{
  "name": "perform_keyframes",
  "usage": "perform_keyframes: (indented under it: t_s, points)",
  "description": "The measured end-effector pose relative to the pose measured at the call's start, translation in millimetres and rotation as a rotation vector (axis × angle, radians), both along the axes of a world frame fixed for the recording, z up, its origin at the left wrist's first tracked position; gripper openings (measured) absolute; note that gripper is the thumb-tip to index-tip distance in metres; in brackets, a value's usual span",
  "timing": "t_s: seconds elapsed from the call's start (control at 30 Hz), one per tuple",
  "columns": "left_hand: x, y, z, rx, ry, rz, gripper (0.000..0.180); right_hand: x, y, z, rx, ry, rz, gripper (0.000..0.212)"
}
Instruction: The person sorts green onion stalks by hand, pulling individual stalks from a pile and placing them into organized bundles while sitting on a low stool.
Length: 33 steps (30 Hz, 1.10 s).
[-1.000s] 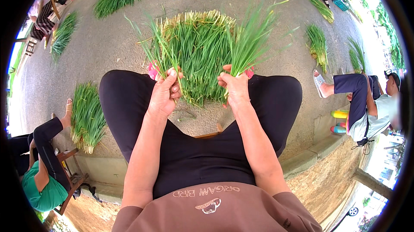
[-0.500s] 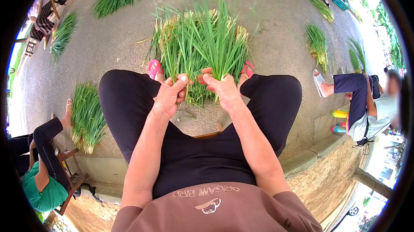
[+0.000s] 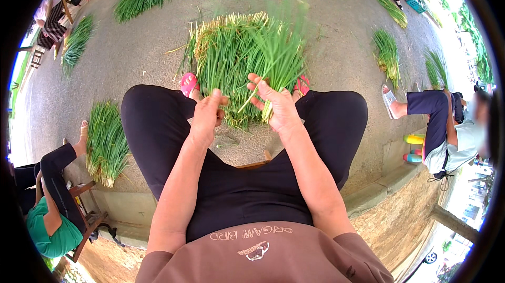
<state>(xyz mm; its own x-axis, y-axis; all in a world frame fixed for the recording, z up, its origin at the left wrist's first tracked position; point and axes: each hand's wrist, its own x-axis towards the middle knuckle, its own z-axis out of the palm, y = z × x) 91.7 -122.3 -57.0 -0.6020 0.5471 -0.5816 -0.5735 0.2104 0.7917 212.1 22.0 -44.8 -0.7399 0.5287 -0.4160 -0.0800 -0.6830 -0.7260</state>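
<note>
A loose bunch of green chives [image 3: 284, 62] stands in my right hand [image 3: 279, 105], gripped near the pale stem ends. One stalk sticks out sideways past the fingers toward the left. My left hand [image 3: 206, 116] is a short way off, its fingers curled with the thumb up, and no stalks show in it. Just beyond both hands lies a large heap of chives [image 3: 231, 51] on the ground between my feet, its straw-coloured ends on the far side. The tips of the held bunch are blurred and overlap the heap.
My pink shoes [image 3: 188, 84] flank the heap. More chive piles lie around, one at the left [image 3: 107, 143] and one at the right [image 3: 387, 56]. A person in green [image 3: 55, 227] sits at the left, another in a pale top [image 3: 457, 141] at the right. A concrete curb [image 3: 368, 193] runs behind me.
The upright bunch in my right hand now leans right and fans out, with its stem ends showing below. My left hand no longer shows stalks rising from it.
</note>
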Motion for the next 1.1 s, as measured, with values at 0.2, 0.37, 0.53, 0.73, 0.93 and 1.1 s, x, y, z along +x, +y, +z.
perform_keyframes:
  t_s: [0.2, 0.37, 0.53, 0.73, 0.93, 1.1]
  points:
    - [-1, 1, 0, 0.011, 0.005, -0.06, 0.031, 2, 5, 0, -0.098, 0.044, -0.055, 0.023]
    - [8, 7, 11, 0.206, -0.163, -0.27, 0.025, 1, 4, -6, -0.091, 0.067, -0.021, 0.025]
    - [6, 6, 3, 0.094, -0.105, -0.237, 0.022, 1, 6, -6, -0.068, 0.038, -0.111, 0.021]
    - [4, 8, 4, 0.131, -0.132, -0.153, 0.036, 2, 11, 1, -0.145, 0.074, -0.186, 0.014]
    - [1, 8, -5, 0.276, -0.251, -0.127, 0.035, 0, 11, -2, -0.148, 0.106, -0.094, 0.016]
    - [5, 11, 4, 0.351, -0.256, -0.125, 0.038, -2, 0, 1, -0.051, 0.071, 0.061, 0.017]
